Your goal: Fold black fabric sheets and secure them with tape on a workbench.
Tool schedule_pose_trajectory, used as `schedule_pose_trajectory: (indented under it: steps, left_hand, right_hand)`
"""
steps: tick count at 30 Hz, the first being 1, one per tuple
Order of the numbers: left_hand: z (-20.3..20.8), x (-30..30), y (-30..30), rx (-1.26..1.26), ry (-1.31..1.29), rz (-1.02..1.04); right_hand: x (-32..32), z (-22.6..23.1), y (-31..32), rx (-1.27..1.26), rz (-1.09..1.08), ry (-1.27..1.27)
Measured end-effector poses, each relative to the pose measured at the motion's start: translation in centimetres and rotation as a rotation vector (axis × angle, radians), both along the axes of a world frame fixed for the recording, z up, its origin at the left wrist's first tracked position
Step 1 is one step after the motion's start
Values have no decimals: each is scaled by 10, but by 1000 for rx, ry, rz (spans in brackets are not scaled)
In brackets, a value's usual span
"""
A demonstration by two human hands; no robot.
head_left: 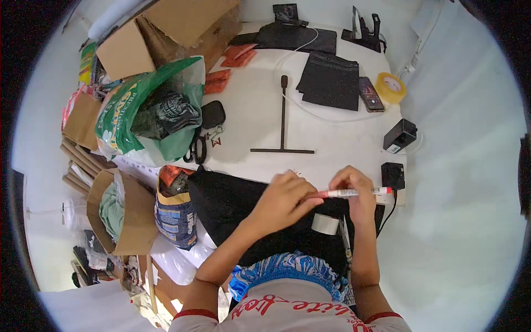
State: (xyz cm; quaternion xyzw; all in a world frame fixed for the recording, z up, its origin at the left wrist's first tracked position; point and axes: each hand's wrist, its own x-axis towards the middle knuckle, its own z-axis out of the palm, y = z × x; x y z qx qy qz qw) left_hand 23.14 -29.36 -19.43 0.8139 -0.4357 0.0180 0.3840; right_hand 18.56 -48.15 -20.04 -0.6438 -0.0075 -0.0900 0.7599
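Above the black cloth (227, 193), by the near edge of the table (240, 133), a white marker with red ends (344, 193) lies crosswise between both hands. The left hand (281, 202) has its fingers clamped on one end, and the right hand (360, 207) has its fingers closed round the barrel, likely to steady it. White tape (325, 224) sits close by, perhaps for easy reach; the T-shaped tool (283, 124) lies farther off, seemingly out of the way

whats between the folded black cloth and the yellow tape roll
In the head view, a phone lies screen up on the white table between the folded black cloth and the yellow tape roll.
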Motion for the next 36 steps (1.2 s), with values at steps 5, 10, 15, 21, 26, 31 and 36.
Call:
schedule_pose_trajectory:
  steps: [5,10,15,21,26,31,36]
  left_hand:
    - [24,-34,-10,-212,1153,-366]
    - [23,-42,-25,-645,1882,-639]
    - [6,-47,-46,-733,1926,-629]
    - [-64,11,-45,-344,831,-166]
    - [-129,69,-9,429,-96,392]
    - [-151,96,11,485,-264,423]
    - [-146,140,-4,427,-251,489]
  right_hand:
    - [-1,31,15,157,87,-340]
    - [-19,58,18,240,151,-570]
    - [-17,55,6,117,190,-676]
    - [54,-17,-32,17,-406,173]
    - [83,-106,-86,-987,-736,414]
    - [130,-115,-87,-1307,-849,24]
    - [232,-130,-149,-906,-930,155]
